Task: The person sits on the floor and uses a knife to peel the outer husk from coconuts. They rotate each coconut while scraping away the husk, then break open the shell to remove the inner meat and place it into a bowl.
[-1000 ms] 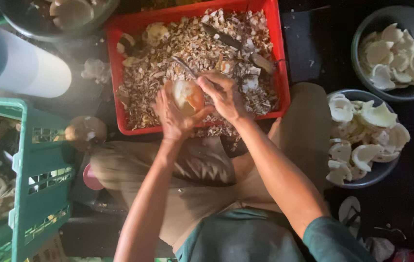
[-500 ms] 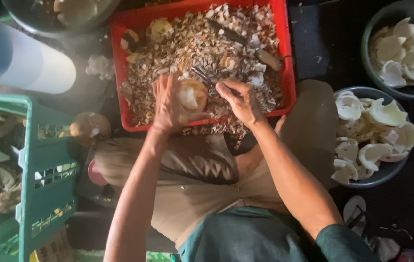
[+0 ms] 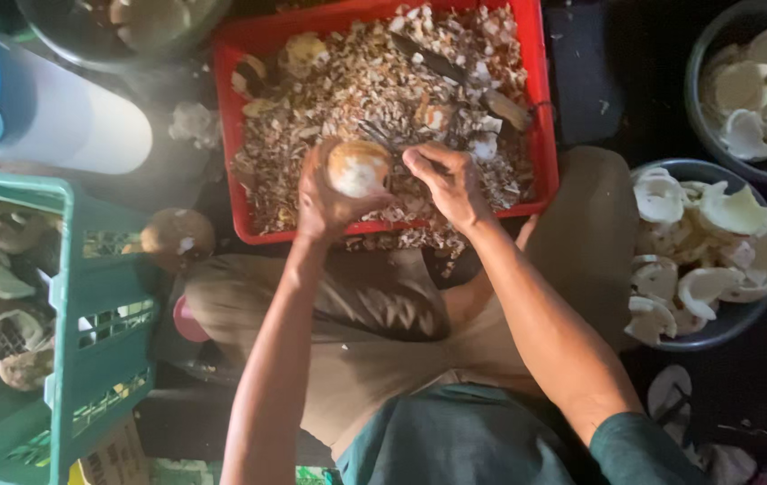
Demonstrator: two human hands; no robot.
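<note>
My left hand (image 3: 325, 202) grips a rounded piece of coconut (image 3: 358, 168), pale with a brown skin, over the near edge of a red tray (image 3: 540, 108) full of brown and white shavings. My right hand (image 3: 446, 184) is closed on a small dark peeling tool (image 3: 381, 137) whose tip meets the coconut piece at its right side. Both forearms reach forward over my lap.
A green plastic crate (image 3: 87, 305) with unpeeled coconut pieces stands at the left. Two dark bowls (image 3: 743, 323) (image 3: 702, 54) of white peeled pieces sit at the right. A blue and white container (image 3: 51, 112) lies at the top left, and a loose brown piece (image 3: 177, 235) by the crate.
The coconut piece has turned in my left hand, showing more brown skin. My right hand has shifted slightly with the tool against it. The view has drifted a little.
</note>
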